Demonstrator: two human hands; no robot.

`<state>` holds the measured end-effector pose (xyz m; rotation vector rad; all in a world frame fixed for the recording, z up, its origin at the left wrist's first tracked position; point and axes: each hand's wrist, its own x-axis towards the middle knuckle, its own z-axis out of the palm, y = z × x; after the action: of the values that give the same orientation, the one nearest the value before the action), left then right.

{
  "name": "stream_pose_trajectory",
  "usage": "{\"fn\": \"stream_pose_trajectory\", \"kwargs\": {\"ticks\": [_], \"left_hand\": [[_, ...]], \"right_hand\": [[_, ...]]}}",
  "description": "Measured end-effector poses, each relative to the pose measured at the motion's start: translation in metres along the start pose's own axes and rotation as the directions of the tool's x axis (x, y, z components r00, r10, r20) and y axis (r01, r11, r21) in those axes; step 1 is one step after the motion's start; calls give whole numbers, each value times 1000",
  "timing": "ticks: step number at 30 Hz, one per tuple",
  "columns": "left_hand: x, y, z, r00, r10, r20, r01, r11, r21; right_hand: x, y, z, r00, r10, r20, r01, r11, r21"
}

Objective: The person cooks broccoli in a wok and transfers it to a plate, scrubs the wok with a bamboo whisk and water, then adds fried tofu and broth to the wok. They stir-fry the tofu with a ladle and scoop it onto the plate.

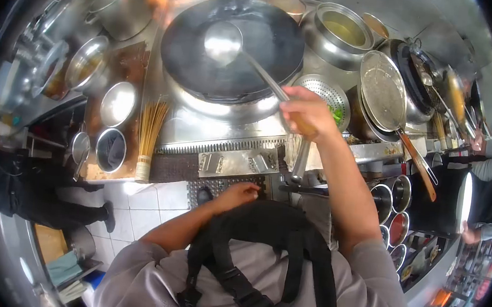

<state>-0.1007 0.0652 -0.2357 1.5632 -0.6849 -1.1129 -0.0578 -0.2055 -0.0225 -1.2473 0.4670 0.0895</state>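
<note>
My right hand [308, 113] is closed around the handle of a long metal ladle [260, 67]. The ladle's round bowl hangs over the big black wok [184, 59], which sits on the stove; I cannot tell whether it touches the wok's surface. A hazy shine covers the inside of the wok. Just beyond my right hand lies a perforated strainer [316, 87] with some green pieces in it. Low in front of my body, my left hand [241, 195] hangs near the stove's front edge. Its fingers are loosely bent and apart, with nothing visible in them.
A bamboo wok brush [150, 138] and metal bowls [118, 104] stand left of the wok. To the right are a pot of yellowish liquid [345, 30] and a wooden-handled mesh strainer [382, 89]. Flames show behind the wok. A co-worker at right holds a white plate [464, 201]; another person stands left.
</note>
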Motion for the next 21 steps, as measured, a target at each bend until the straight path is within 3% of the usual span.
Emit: {"fn": "stream_pose_trajectory", "kwargs": {"ticks": [1, 2, 4, 5, 7, 8, 9, 11, 13, 14, 15, 16, 17, 18, 20, 21], "left_hand": [[6, -5, 3, 1000, -18, 11, 17, 997, 78], [11, -11, 6, 999, -41, 20, 38, 988, 153], [22, -16, 10, 1000, -26, 6, 25, 982, 187], [28, -17, 13, 1000, -7, -7, 8, 975, 222], [36, -27, 19, 999, 31, -20, -25, 967, 253], [40, -32, 22, 998, 66, -26, -56, 956, 287], [45, -37, 26, 997, 68, -31, -56, 958, 282], [53, -44, 32, 985, 153, 74, -170, 915, 366], [58, -35, 38, 982, 164, 97, -189, 906, 378], [58, -29, 38, 977, 173, 123, -208, 897, 390], [55, -21, 35, 979, 174, 109, -203, 898, 391], [50, -11, 30, 980, 173, 96, -196, 919, 343], [43, 0, 26, 981, 172, 86, -190, 936, 295], [32, 10, 18, 983, 171, 72, -185, 936, 299], [1, 23, -4, 991, 117, -68, -115, 993, 25], [-13, 24, -19, 989, 119, -85, -117, 993, 29]], "right_hand": [[7, 5, 5, 992, -115, -51, 95, 950, -297], [14, 15, 5, 992, -118, -46, 99, 950, -297], [19, 38, 3, 897, -419, -138, 301, 810, -503], [15, 44, -2, 899, -417, -134, 300, 809, -505], [-3, 51, -11, 821, -558, -121, 252, 545, -799], [-12, 53, -10, 892, -414, -181, 207, 731, -650], [-16, 41, -6, 894, -413, -175, 208, 728, -654], [-21, 18, 4, 979, -32, -201, -22, 965, -261], [1, -1, -10, 997, 80, 0, -79, 989, 123], [8, -4, -5, 998, 52, -42, -54, 998, -38], [10, 2, 4, 998, 53, -28, -54, 998, -43], [9, 13, 12, 984, -145, -104, 105, 941, -321], [9, 24, 18, 928, -353, -120, 225, 786, -576], [7, 28, 18, 937, -312, -159, 215, 870, -443], [-3, 26, 14, 930, -323, -173, 269, 922, -278], [-7, 27, 16, 930, -332, -156, 305, 936, -173]]}}
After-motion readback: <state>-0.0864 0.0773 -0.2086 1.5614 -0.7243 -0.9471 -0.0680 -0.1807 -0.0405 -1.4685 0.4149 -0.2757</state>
